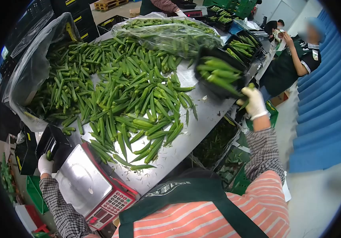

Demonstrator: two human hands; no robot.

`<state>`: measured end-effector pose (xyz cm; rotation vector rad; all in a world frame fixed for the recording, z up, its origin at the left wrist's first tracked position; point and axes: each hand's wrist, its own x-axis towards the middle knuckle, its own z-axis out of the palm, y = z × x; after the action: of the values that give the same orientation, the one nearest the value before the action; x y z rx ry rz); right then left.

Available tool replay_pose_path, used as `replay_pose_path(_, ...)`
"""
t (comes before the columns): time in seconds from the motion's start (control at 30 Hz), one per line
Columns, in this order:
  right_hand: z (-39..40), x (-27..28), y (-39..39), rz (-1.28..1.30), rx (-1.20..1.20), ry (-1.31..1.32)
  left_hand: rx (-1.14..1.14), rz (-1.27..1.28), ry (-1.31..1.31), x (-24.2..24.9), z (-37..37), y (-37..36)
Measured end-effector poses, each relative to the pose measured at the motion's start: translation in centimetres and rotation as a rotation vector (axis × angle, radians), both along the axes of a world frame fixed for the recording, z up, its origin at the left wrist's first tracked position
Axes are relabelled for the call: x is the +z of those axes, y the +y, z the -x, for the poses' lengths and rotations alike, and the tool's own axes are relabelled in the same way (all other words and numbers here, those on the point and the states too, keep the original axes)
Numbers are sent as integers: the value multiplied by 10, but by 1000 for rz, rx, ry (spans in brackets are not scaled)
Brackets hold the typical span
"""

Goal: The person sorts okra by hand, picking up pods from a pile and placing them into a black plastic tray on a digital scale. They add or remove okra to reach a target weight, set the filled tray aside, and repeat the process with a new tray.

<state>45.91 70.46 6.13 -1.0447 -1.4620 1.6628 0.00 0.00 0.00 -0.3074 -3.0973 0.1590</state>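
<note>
My right hand [253,102], in a white glove, is closed at the near right corner of a black tray of okra [218,75]. The tray is smeared by motion at the table's right edge, and a bit of green okra [251,85] shows at my fingers. At the lower left, my gloved left hand [44,164] is closed on a black tray [55,142], with an okra pod [49,155] by the thumb. A large heap of loose okra [138,91] spreads over the metal table between my hands.
A red-and-white scale [83,182] stands near my left forearm. A clear plastic bag of okra [170,35] lies at the back. Black trays with okra [243,45] line the right edge. A crate [216,142] sits below it. Co-workers [293,59] stand at the right and back.
</note>
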Motion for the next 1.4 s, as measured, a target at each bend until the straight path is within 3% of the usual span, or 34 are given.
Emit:
replay_pose_path(0.07,-12,14,38,-57,-129,35,-21,-150,31,-1,9,-36)
replay_pose_path(0.1,-24,12,83,-54,-182,7,69,-166,-44,24,-15,-3)
replay_pose_path(0.2,-21,16,175,-97,-258,35,34,-374,201,39,-32,-8)
replay_pose_path(0.27,-15,0,230,-76,-295,24,36,-396,265,70,-78,18)
replay_pose_path(0.37,11,-24,267,-36,-380,-1,-48,-487,336,61,-141,24)
replay_pose_path(0.47,22,-81,330,11,-309,-161,-65,-373,321,51,-206,57)
replay_pose_path(0.53,33,-83,318,29,-352,-345,-70,-281,269,36,-232,70)
replay_pose_path(0.63,24,-98,335,117,-185,-170,-59,-123,163,16,-254,86)
replay_pose_path(0.7,16,-95,341,58,-123,-272,-21,-65,94,4,-257,77)
replay_pose_path(0.83,-3,-59,331,98,18,-422,32,-210,-49,25,-260,94)
replay_pose_path(0.9,-14,-40,318,-75,-96,-549,10,-222,3,38,-262,98)
replay_pose_path(0.97,-24,-17,302,-407,-152,-471,-5,-260,114,61,-267,127)
replay_pose_path(1.03,-11,26,252,-538,-77,-285,-76,-463,172,79,-267,178)
replay_pose_path(1.17,55,57,98,-596,317,-279,-253,-745,14,55,-244,291)
replay_pose_path(1.27,107,-2,33,-448,687,-446,-198,-1031,-343,-5,-224,371)
replay_pose_path(1.3,123,-44,35,-573,788,-466,-237,-871,-413,-12,-220,398)
replay_pose_path(1.37,159,-96,22,-684,802,-377,-232,-820,-444,-39,-214,447)
replay_pose_path(1.4,176,-107,8,-620,753,-318,-212,-805,-424,-50,-214,467)
